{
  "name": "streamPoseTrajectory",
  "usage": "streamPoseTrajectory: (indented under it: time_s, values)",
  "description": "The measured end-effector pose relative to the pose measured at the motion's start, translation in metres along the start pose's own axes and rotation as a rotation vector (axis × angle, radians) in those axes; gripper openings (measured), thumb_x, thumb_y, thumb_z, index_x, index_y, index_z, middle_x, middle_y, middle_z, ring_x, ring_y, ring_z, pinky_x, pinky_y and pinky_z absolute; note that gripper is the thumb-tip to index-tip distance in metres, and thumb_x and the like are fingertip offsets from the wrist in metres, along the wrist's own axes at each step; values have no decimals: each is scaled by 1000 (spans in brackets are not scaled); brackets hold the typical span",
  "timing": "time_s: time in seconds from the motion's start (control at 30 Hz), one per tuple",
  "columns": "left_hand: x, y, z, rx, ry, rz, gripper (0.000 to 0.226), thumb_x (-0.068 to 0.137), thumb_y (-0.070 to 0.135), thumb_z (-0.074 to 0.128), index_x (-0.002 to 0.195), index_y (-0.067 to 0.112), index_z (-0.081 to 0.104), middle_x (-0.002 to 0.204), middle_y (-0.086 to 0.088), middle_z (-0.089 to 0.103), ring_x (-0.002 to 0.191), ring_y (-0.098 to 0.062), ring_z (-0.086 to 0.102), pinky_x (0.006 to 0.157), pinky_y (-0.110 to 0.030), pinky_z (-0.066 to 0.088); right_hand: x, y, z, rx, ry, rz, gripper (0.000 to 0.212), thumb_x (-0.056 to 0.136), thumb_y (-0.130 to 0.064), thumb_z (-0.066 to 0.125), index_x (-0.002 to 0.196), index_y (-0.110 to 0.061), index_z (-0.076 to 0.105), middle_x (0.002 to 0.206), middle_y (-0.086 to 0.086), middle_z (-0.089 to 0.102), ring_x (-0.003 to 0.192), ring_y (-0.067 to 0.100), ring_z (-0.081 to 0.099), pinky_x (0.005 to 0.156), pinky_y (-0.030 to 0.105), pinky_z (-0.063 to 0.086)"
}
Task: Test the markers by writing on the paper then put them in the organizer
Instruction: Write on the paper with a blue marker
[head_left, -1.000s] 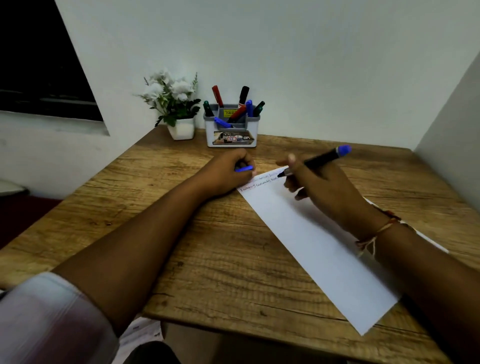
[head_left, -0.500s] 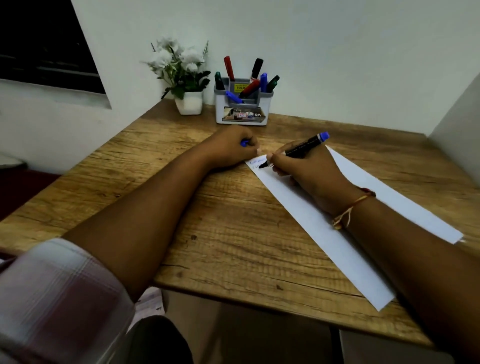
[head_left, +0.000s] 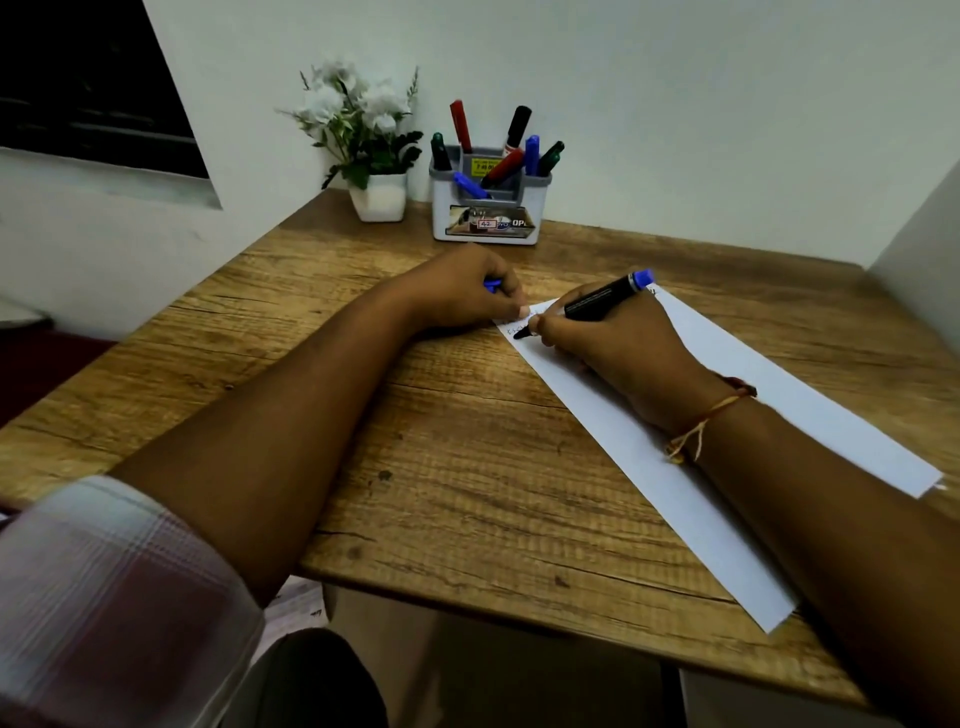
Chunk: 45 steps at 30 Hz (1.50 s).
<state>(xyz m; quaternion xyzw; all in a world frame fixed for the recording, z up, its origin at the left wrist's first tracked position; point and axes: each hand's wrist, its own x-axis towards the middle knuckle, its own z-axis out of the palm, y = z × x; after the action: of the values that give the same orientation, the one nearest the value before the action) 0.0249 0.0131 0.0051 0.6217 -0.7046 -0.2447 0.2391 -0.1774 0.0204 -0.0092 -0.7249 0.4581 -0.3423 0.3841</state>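
Head view. Pinching marker in right hand, writing grip, tip down on paper just ahead of the fingers. Curled round small blue cap in left hand, just left of the right hand, one fingertip pressing the paper's corner onto table. Looks black-barrelled, blue at the tail end, dark tip; faint scribbles beside the tip. Judged light, stiff, smooth plastic, a bit slippery; best taken mid-barrel, clear of the inky tip. Paper thin and floppy, hence pinned down. Well beyond both hands, organizer, already stocked with red, green, blue and black markers.
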Motion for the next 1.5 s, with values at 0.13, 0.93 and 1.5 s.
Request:
streamPoseTrajectory:
  time_s: [0.13,0.93,1.5]
  values:
    - [-1,1,0,-2,-5,-10,15,86,29,75,100,23,74,86,22,58,81,3,51,66,-17,37,1,-1,0,-23,-14,-5,16,81,-24,76,83,-8,75,73,7,69,71,11,61,68,36,48]
    - [-4,5,1,-69,-37,-69,19,83,24,78,101,25,70,85,6,67,78,-6,60,68,-21,44,2,0,-1,-53,17,-7,19,79,-33,78,70,-18,69,69,-1,66,68,12,59,63,33,45]
    - [-3,2,0,-72,-40,-44,17,83,25,78,98,28,71,86,6,68,78,-6,60,72,-24,49,0,-2,-2,-27,6,-2,16,76,-30,77,69,-18,68,66,-1,64,67,13,58,62,34,46]
